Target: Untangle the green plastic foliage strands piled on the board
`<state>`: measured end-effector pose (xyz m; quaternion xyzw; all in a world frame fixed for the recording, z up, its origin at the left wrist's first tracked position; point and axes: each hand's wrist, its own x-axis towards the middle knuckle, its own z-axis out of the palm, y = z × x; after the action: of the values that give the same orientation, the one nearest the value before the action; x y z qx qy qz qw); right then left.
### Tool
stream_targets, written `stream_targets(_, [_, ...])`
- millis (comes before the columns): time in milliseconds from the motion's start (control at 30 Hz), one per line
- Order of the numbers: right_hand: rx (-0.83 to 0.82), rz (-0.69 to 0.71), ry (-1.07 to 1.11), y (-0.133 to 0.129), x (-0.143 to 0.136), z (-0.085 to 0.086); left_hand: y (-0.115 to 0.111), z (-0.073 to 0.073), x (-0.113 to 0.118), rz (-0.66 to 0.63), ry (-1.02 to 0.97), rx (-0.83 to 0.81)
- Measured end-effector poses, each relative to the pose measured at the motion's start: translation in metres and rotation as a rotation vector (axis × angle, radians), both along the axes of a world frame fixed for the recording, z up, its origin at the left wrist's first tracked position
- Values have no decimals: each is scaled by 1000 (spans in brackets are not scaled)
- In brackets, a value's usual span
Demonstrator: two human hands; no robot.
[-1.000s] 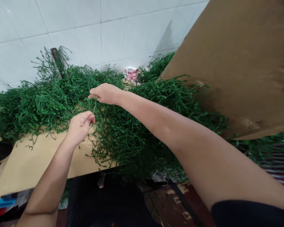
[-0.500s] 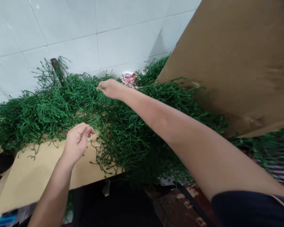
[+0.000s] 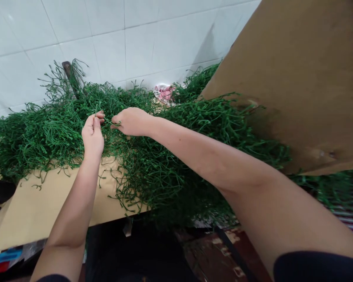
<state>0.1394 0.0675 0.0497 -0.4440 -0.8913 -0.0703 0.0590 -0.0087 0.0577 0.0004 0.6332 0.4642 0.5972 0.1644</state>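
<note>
Over a heap of thin green stems (image 3: 55, 129) with small budded tips, both hands are raised close together. My left hand (image 3: 93, 135) is closed in a pinch, with a thin green stem (image 3: 96, 109) poking up between thumb and finger. To its right, my right hand (image 3: 133, 122) has its fingers pinched round another green stem (image 3: 118, 123), whose end reaches toward the left fingers. Whether the two stems touch cannot be made out. A second, denser pile of green stems (image 3: 164, 172) lies beneath the right forearm.
Brown cardboard (image 3: 55, 199) covers the work surface. At the right leans a large cardboard sheet (image 3: 297, 78). White wall tiles (image 3: 153, 43) rise behind, with a pink-and-white item (image 3: 165, 93) near them. A dark upright post (image 3: 67, 72) stands in the back left stems.
My left hand has moved up and away from me, off the cardboard edge, to the stems. My right hand has come slightly down toward it. The hands are now nearly together.
</note>
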Motion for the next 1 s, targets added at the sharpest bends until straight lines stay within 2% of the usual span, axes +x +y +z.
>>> stream_targets(100, [-39,38,-24,-4,-3,-3,0,-3,0,9,17,6])
stream_targets(200, [-77,71,-53,-6,-6,-7,-3,1,-1,-9,-88,26])
stream_targets(400, [-57,61,-80,-2,-11,-9,-14,14,-2,-287,-422,-158])
stream_targets(500, [-1,45,-41,8,-12,-12,-26,11,0,-353,-496,-221])
stream_targets(600, [36,60,-9,28,-9,-18,-45,3,5,-322,-503,-305])
stream_targets(667, [36,-21,68,48,1,-22,-64,-1,7,-317,-508,-374])
stream_targets(733, [23,-216,265,67,20,-24,-83,-4,6,-359,-507,-446])
stream_targets(800, [10,-392,484,80,40,-23,-100,-5,6,-417,-471,-512])
stream_targets(867, [-14,-433,614,83,53,-17,-110,-4,10,-533,-308,-575])
stream_targets(933, [-61,-337,733,76,56,-8,-111,-3,19,-672,-1,-576])
stream_targets(1000, [-117,-187,886,65,51,2,-105,1,28,-680,323,-480])
